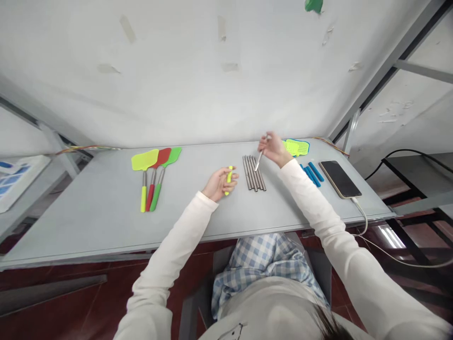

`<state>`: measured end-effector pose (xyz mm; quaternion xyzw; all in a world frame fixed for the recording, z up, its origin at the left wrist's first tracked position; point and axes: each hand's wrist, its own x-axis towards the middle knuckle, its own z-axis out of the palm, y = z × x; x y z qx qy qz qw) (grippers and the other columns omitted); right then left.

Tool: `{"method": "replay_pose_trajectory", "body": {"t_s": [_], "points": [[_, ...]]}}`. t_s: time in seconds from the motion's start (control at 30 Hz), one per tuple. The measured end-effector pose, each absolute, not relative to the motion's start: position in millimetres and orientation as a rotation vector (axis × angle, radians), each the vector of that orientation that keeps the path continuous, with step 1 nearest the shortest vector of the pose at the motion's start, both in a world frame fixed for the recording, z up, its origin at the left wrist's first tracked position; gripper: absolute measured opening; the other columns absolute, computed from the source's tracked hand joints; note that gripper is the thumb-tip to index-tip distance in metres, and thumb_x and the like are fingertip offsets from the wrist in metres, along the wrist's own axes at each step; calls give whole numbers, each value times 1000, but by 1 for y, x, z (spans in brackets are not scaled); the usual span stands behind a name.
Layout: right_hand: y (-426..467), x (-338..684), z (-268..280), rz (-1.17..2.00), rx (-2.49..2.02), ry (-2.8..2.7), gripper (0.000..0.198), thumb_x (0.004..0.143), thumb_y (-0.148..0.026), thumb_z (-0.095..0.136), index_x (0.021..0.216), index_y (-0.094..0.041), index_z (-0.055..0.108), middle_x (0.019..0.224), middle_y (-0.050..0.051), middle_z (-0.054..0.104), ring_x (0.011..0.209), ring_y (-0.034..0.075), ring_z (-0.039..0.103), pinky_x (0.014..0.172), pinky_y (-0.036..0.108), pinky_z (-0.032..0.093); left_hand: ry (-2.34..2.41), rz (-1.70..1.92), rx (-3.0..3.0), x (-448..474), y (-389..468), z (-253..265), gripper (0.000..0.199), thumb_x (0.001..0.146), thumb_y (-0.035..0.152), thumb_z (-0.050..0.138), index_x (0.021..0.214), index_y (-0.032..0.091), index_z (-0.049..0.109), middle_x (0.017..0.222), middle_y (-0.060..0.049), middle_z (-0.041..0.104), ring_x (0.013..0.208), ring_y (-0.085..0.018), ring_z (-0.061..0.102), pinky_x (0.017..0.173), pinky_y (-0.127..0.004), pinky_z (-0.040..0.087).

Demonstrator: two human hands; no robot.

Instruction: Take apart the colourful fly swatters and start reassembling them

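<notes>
My left hand (216, 184) is closed around a yellow handle grip (229, 180), held upright just above the table's middle. Between the fingers of my right hand (272, 148) a silver metal rod (259, 159) slants down to the left, its lower end over a row of metal tubes (252, 174). Several of these tubes lie side by side on the table. Behind my right wrist are yellow mesh fly swatter heads (297, 147) with a blue edge showing beneath. Blue handle grips (313, 174) lie near my right forearm, partly hidden by the sleeve.
Three fly swatters, yellow (144, 161), red (153, 186) and green (171, 157), lie fanned out at the left. A phone (340, 179) with a white cable (361, 210) rests at the right. The grey table (106, 222) backs onto a white wall (170, 89).
</notes>
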<state>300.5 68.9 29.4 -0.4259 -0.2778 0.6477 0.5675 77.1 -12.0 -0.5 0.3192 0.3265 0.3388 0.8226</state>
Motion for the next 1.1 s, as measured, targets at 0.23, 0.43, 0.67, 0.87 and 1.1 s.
{"method": "replay_pose_trajectory", "body": {"t_s": [0.23,0.43,0.67,0.87,1.1], "points": [[56,218,-6,1267,-1418,-1157,14,81,-9,44,88,-20,49,78,0,50,70,14,50,71,34,53,899,1150,932,74,-2,0,55,62,10,50,116,17,56,80,2,52,60,-6,51,66,-23,48],[51,229,-20,478,-1818,-1922,57,82,-10,47,138,-2,36,129,23,51,120,31,45,103,45,35,1063,1164,1013,65,3,-16,56,67,14,63,122,15,54,87,-1,63,78,-11,64,85,-30,49],[37,245,-30,263,-1778,-2051,38,90,-30,50,125,-16,58,126,18,51,118,32,44,99,46,33,1202,1183,1197,66,9,-33,49,68,19,70,114,18,52,104,-5,61,87,-15,69,79,-28,50],[16,246,-21,580,-1405,-1940,38,94,-51,39,94,-21,63,99,6,63,98,21,54,94,41,37,1073,1113,1404,87,-1,-33,42,71,22,70,106,21,47,103,-2,57,87,-15,69,74,-27,52],[19,292,-10,813,-1206,-1576,42,81,-62,53,87,-21,54,82,1,60,72,14,56,69,28,46,1016,1063,1716,99,-14,-16,27,83,29,59,107,22,47,108,-5,59,94,-14,65,89,-34,51]]}}
